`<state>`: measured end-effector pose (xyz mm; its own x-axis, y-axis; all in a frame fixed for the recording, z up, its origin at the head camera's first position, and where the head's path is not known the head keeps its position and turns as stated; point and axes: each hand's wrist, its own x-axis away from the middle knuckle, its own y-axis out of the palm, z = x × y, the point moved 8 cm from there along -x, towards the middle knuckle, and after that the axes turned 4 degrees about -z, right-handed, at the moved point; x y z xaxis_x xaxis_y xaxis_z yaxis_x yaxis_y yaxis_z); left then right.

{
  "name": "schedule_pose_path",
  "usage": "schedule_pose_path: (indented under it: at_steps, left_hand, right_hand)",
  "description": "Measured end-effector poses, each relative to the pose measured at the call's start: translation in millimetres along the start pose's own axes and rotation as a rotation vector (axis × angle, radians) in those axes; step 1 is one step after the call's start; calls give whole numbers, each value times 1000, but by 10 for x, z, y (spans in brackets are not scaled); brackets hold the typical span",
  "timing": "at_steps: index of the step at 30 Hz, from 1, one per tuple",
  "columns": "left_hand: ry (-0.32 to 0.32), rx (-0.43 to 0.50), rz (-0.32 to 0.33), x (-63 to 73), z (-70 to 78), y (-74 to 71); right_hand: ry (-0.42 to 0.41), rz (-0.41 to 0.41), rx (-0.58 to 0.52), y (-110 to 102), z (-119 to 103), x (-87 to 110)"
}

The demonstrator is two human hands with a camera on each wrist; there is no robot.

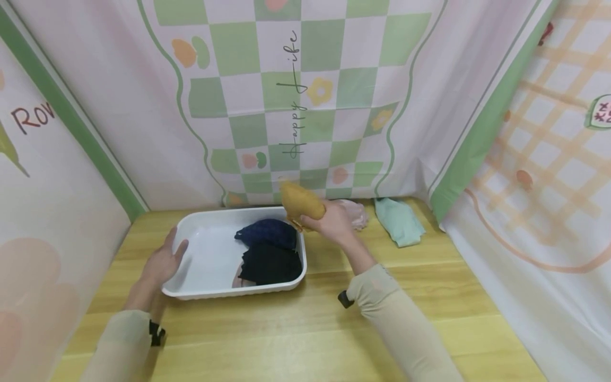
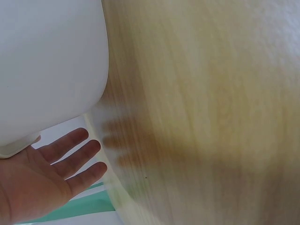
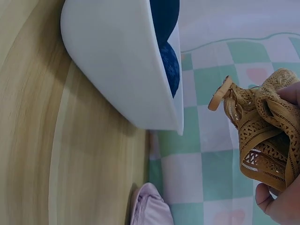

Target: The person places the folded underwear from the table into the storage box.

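My right hand [image 1: 329,218] holds a folded mustard-yellow lace bra [image 1: 300,200] above the right back corner of a white tray [image 1: 200,291]. Lace bands and a strap show in the right wrist view, where the thumb and finger ends grip the bra [image 3: 265,126]. Inside the tray, a navy bra [image 1: 268,233] lies behind a black folded garment [image 1: 272,263], with a bit of pale pink cloth [image 1: 237,276] under the black one. At the tray's left rim rests my left hand [image 1: 161,263], thumb over the inside; its other visible fingers [image 2: 77,159] are straight and spread outside.
Behind my right hand on the wooden table [image 1: 267,339] lies a pale pink garment [image 1: 355,213]. A mint-green garment [image 1: 400,222] is farther right. A checked curtain [image 1: 305,106] hangs along the table's back edge, with more printed curtains at both sides.
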<state>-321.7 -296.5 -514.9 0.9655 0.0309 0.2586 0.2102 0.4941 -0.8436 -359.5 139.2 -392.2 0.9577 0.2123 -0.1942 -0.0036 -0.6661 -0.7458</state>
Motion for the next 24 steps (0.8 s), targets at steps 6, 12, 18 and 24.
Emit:
schedule_pose_path:
  at_steps: [6, 12, 18, 24]
  left_hand:
    - [6, -1, 2, 15, 18, -5]
    - [-1, 2, 5, 18, 9, -4]
    - [6, -8, 13, 18, 12, -5]
    - [16, -13, 33, 12, 21, -18]
  right_hand:
    - [-37, -11, 11, 112, -64, -75]
    - [-54, -20, 53, 203, -145, -134]
    - [-81, -30, 152, 329, -216, -212]
    - [-116, -63, 222, 486, -281, -288]
